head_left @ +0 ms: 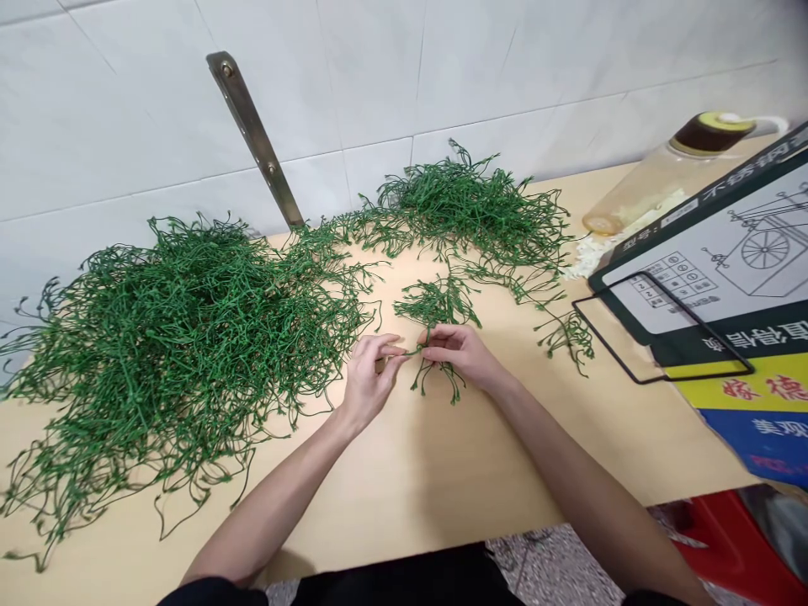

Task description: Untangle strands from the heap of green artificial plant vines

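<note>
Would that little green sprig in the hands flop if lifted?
Probably floppy: the sprig is thin curling strands, pinched between left hand and right hand. Likely light, being mostly gaps; its branching tips may snag the green tangle.

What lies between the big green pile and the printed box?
Head view: the left hand and right hand pinch a small green sprig over bare tabletop.

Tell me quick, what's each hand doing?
Left hand: closed, pinching the green sprig.
Right hand: closed, pinching the same sprig.
</note>
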Demonstrator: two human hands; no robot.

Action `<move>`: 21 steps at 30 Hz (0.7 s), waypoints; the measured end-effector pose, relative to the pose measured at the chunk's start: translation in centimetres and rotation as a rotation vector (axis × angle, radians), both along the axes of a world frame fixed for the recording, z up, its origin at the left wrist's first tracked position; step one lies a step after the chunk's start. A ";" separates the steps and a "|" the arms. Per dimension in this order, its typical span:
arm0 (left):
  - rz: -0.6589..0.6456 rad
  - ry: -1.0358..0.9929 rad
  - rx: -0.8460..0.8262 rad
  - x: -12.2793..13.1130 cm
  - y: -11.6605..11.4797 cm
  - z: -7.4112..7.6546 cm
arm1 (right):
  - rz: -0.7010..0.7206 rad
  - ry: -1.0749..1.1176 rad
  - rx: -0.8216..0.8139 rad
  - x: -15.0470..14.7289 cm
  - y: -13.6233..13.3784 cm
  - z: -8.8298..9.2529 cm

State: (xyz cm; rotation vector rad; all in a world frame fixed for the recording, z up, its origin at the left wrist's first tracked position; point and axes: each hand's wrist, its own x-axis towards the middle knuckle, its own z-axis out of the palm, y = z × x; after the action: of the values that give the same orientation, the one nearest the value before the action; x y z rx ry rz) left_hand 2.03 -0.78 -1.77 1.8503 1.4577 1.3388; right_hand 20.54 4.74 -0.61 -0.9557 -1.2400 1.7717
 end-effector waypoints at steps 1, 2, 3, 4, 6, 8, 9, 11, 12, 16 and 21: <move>-0.015 0.029 0.032 0.0 0.0 0.0 | -0.002 0.004 -0.001 0.0 0.0 -0.1; -0.040 0.045 0.060 -0.1 0.1 -0.1 | -0.006 0.008 -0.005 0.0 0.0 -0.1; -0.069 0.055 0.082 -0.1 0.1 -0.1 | -0.011 0.013 -0.011 0.0 0.0 -0.2; -0.095 0.061 0.100 -0.1 0.2 -0.2 | -0.015 0.016 -0.016 0.0 0.1 -0.2; -0.128 0.076 0.127 -0.1 0.2 -0.2 | -0.020 0.016 -0.020 0.0 0.1 -0.3; -0.125 0.099 0.144 0.0 0.3 -0.1 | -0.026 0.012 -0.018 0.0 0.1 -0.3; -0.116 0.113 0.148 0.0 0.3 0.0 | -0.033 0.011 -0.016 0.0 0.1 -0.3; -0.102 0.141 0.152 0.1 0.3 0.2 | -0.051 0.008 -0.010 -0.1 0.0 -0.3; -0.102 0.151 0.150 0.1 0.3 0.3 | -0.061 0.003 -0.002 -0.2 -0.1 -0.3; -0.116 0.182 0.090 0.1 0.4 0.5 | -0.087 -0.038 0.056 -0.4 -0.2 -0.3; -0.154 0.196 -0.018 -0.1 0.4 0.8 | -0.079 -0.062 0.085 -0.5 -0.3 -0.4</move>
State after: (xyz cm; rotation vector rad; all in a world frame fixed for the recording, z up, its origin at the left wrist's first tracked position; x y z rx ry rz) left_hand 1.97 -0.34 -0.97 2.0847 1.3813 1.0942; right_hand 20.07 4.48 -1.06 -1.0035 -1.2884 1.6267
